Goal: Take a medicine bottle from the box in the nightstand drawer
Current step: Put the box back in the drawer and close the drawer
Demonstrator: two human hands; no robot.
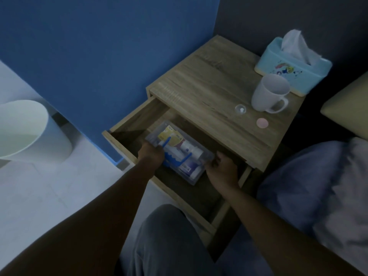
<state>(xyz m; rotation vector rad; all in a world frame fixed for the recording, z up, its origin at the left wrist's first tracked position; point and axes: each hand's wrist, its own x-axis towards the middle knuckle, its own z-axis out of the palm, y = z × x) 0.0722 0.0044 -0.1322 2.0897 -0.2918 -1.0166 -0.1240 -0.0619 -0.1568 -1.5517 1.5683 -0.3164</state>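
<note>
While the wooden nightstand drawer (137, 118) stands open, both hands grip the clear plastic box (180, 154) inside. Left hand (150, 154) fingers pinch its left end; right hand (222, 171) fingers curl on its right end.

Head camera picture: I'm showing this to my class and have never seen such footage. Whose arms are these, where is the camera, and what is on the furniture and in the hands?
There is no machine here. A person wears one wide-angle camera on the head, so you look down along their own bare arms. The left hand and right hand grip opposite ends of a clear plastic box of medicine packs and bottles, inside the open drawer of a wooden nightstand. On top stand a white mug, a blue tissue box, a small clear cap and a pink disc. A pale bin stands on the floor to the left.
</note>
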